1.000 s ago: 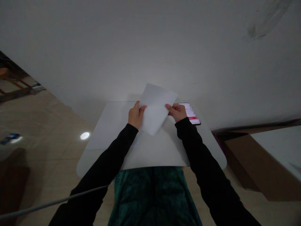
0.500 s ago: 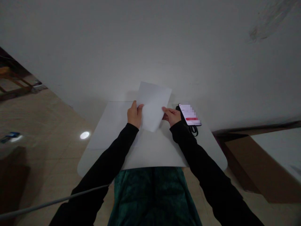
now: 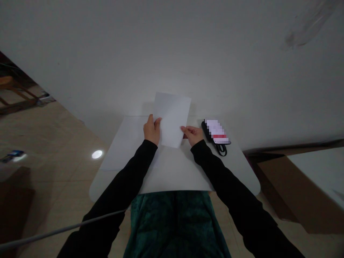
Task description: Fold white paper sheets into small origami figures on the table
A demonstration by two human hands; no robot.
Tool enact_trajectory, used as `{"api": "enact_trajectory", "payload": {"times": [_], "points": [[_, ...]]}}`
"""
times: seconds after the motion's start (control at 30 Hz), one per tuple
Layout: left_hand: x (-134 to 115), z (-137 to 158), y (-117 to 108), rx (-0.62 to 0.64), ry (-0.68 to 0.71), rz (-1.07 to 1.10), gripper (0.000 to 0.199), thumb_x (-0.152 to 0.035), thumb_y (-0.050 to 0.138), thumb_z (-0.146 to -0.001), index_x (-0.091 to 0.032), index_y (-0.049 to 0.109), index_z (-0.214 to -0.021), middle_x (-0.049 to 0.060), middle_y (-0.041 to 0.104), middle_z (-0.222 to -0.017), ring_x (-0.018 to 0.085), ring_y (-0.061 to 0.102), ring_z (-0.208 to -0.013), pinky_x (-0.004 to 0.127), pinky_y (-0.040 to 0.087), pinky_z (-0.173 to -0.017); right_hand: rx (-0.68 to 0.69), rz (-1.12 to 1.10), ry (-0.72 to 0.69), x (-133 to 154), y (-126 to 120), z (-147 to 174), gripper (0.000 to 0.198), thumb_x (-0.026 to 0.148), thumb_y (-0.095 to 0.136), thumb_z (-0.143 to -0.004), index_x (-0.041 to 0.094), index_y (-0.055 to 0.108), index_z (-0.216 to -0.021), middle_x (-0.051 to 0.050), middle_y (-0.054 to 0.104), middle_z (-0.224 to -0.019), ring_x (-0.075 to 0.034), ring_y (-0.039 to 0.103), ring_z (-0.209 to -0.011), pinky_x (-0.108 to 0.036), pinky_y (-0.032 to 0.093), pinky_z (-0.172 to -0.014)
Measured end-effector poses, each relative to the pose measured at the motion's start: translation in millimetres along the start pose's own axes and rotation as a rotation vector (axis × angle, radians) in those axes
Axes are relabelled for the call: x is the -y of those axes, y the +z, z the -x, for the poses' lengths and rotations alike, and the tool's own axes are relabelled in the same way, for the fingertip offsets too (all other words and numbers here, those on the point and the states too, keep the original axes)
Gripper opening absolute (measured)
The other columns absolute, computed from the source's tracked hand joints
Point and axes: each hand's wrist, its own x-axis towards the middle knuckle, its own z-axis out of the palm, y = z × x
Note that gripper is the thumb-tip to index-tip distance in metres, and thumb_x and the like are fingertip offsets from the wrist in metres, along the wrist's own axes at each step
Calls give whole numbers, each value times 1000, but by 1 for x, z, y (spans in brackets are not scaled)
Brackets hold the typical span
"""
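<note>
A small white sheet of paper is held up, slightly tilted, over the white table. My left hand grips its left edge, thumb in front and the other fingers behind. On the opposite side, my right hand pinches the lower right edge between thumb and fingers. Beneath my left hand and forearm, a larger white sheet lies flat on the tabletop. Just right of my right hand rests a phone with a lit, partly blurred screen.
A dark looped cord lies by the phone. The table stands against a pale wall. A cardboard box is on the floor at right, and a grey cable crosses my left sleeve. A wooden stool stands far left.
Both hands have shifted a little to the left with the small sheet, and its tilt is slightly less. My right hand sits farther from the phone.
</note>
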Motion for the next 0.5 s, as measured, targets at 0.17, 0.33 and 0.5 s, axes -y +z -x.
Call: {"api": "enact_trajectory", "payload": {"times": [0.17,0.33,0.5], "points": [[3,-2,0,-40,23,-7,40,-50,44,-89,-15,57,-102,9,64,-78,26,63,-87,41,47,-86,8,-47,41,-4,3,3,39,54,77,-53,18,63,-56,3,59,-52,-11,53,-47,-31,54,-54],[11,-6,-2,-84,-12,-31,49,-56,43,-88,-12,56,-105,16,66,-94,28,63,-94,43,47,-88,67,-78,84,-4,8,7,39,52,79,-49,17,65,-59,2,62,-54,-11,56,-49,-30,54,-56],[13,-6,-1,-52,-58,-87,63,-64,37,-87,-10,54,-113,19,65,-103,31,61,-104,45,46,-93,-35,-54,30,-6,13,11,46,58,77,-45,16,65,-59,2,61,-51,-11,52,-46,-28,51,-49]]}}
